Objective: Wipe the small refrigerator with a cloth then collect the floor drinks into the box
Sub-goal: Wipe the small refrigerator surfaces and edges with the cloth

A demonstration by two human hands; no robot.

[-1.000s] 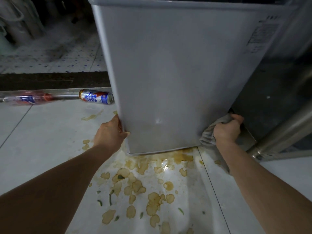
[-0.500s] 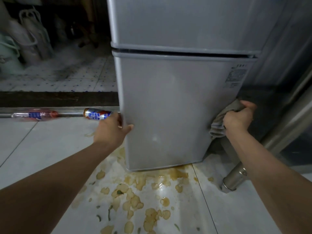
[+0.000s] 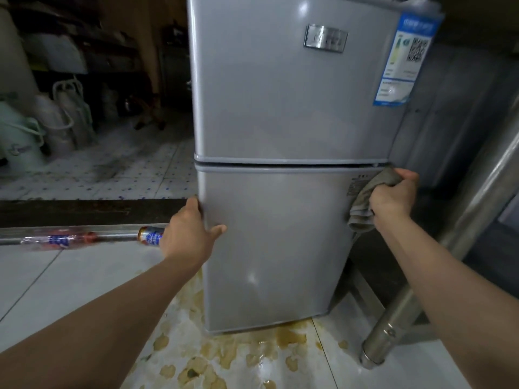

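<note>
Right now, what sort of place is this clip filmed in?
Probably a back-of-shop or restaurant kitchen area, though I can't be sure. A small grey refrigerator stands on a tiled floor beside a stainless-steel table leg, and buckets crowd a dim storage area behind.

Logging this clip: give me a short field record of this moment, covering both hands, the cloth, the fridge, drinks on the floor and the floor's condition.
left hand: left hand grips the left edge of the refrigerator lower door, thumb on the front
right hand: right hand holds the cloth bunched against the fridge's right edge, just below the door seam
drinks on floor: can and plastic bottle, both lying by the metal threshold, left of the fridge
floor: brownish spill in front of the fridge base
box: not in view
</note>
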